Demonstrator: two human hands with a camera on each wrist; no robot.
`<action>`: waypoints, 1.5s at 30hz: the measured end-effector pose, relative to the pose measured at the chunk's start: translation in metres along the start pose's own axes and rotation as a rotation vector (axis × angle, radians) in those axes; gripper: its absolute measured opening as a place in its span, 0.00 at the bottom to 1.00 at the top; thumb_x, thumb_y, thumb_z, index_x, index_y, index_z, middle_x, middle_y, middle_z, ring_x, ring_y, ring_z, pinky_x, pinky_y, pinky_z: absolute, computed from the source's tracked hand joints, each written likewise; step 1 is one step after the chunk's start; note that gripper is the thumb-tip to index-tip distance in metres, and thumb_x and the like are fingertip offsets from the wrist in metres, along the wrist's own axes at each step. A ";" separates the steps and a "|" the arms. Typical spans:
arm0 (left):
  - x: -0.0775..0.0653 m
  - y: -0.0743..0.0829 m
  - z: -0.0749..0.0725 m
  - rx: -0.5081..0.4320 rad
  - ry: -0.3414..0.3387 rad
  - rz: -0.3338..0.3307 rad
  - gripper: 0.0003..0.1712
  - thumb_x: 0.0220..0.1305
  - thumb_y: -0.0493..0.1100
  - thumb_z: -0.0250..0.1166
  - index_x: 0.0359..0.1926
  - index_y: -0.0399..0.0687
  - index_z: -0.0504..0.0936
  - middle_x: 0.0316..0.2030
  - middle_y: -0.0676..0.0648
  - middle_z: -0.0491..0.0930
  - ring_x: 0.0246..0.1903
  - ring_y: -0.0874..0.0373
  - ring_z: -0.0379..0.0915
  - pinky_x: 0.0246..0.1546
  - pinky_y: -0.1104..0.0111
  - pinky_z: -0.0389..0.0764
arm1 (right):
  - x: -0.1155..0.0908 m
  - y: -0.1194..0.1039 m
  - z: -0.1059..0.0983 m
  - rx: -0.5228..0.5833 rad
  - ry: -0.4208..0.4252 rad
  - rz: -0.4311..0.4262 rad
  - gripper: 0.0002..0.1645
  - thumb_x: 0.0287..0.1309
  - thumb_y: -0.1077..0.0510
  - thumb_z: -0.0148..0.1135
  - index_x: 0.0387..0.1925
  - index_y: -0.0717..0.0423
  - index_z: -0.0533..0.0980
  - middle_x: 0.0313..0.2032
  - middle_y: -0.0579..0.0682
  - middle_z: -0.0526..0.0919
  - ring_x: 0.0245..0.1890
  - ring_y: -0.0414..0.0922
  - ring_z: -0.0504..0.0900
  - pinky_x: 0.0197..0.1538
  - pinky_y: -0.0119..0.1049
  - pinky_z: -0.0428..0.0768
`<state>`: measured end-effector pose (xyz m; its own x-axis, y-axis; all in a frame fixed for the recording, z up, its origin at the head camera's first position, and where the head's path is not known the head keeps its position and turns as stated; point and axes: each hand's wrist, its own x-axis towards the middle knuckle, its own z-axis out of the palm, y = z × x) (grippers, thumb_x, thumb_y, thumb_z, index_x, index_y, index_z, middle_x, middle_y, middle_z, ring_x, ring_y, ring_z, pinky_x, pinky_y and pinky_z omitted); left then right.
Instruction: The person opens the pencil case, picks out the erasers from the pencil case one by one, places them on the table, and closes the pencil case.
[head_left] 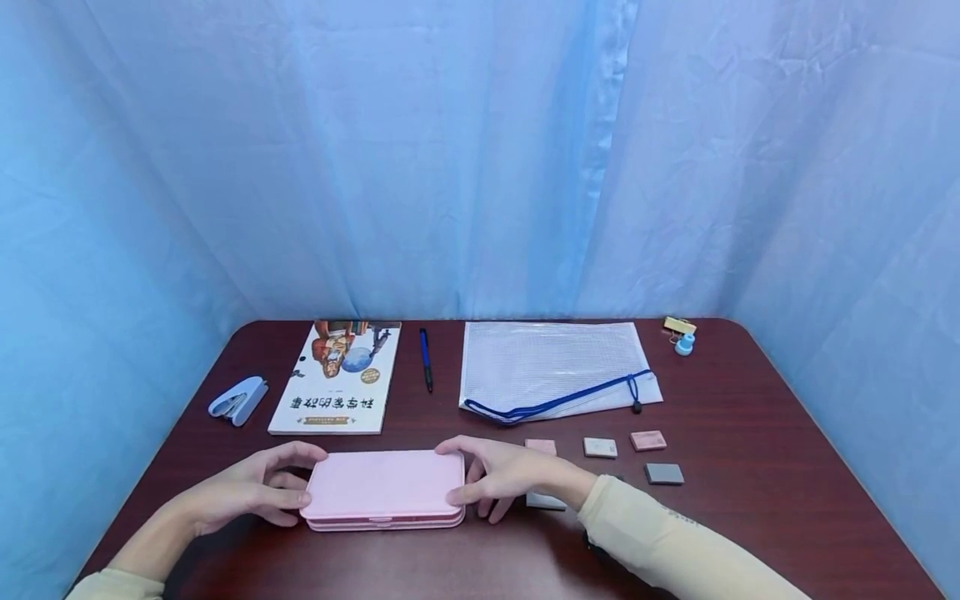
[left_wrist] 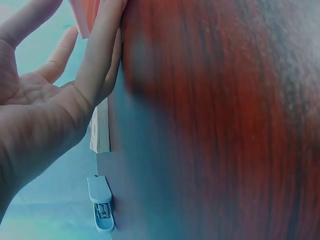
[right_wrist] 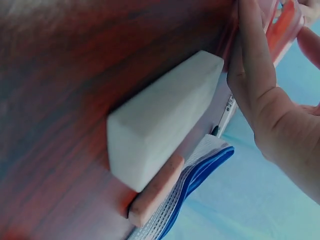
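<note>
A pink pencil case (head_left: 384,483) lies lengthwise near the table's front, its lid slightly raised along the front edge. At its left end my left hand (head_left: 251,486) grips the corners between thumb and forefinger. My right hand (head_left: 506,471) holds the opposite end the same way, thumb at the front corner and forefinger at the back. Only a bit of the case's edge (left_wrist: 86,17) shows in the left wrist view. Under the right wrist, a white eraser (right_wrist: 165,120) and a pink eraser (right_wrist: 156,192) lie on the table, partly hidden by the arm in the head view.
Behind the case are a book (head_left: 337,379), a blue pen (head_left: 426,360) and a mesh zip pouch (head_left: 551,367). A stapler (head_left: 238,401) sits far left. More erasers, one grey (head_left: 664,473), lie at right. Small yellow (head_left: 679,326) and light-blue (head_left: 684,344) items occupy the back right corner.
</note>
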<state>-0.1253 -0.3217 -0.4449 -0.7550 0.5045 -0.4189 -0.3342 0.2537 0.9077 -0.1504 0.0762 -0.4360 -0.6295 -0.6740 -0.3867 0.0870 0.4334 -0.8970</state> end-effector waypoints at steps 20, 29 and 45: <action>0.002 -0.003 0.009 0.142 0.131 -0.087 0.32 0.61 0.35 0.71 0.63 0.38 0.67 0.56 0.35 0.66 0.42 0.46 0.76 0.38 0.47 0.86 | 0.001 0.002 0.016 -0.146 0.073 -0.017 0.39 0.56 0.59 0.76 0.66 0.34 0.69 0.25 0.56 0.85 0.20 0.50 0.84 0.21 0.47 0.84; 0.001 -0.002 0.008 0.141 0.125 -0.075 0.32 0.61 0.35 0.71 0.63 0.37 0.67 0.58 0.34 0.65 0.43 0.47 0.77 0.38 0.47 0.85 | 0.004 0.000 0.015 -0.146 0.070 -0.009 0.39 0.56 0.60 0.76 0.66 0.35 0.69 0.26 0.55 0.84 0.20 0.50 0.84 0.21 0.48 0.84; 0.003 0.018 -0.001 0.483 0.089 0.188 0.31 0.59 0.40 0.76 0.59 0.35 0.73 0.53 0.36 0.75 0.39 0.45 0.83 0.38 0.59 0.86 | 0.002 -0.006 -0.006 -0.209 0.049 -0.109 0.33 0.62 0.60 0.71 0.67 0.48 0.71 0.29 0.51 0.86 0.24 0.51 0.86 0.24 0.45 0.85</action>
<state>-0.1344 -0.3166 -0.4297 -0.8287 0.5113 -0.2275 0.0939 0.5278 0.8441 -0.1570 0.0752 -0.4299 -0.6632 -0.6962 -0.2745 -0.1423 0.4775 -0.8670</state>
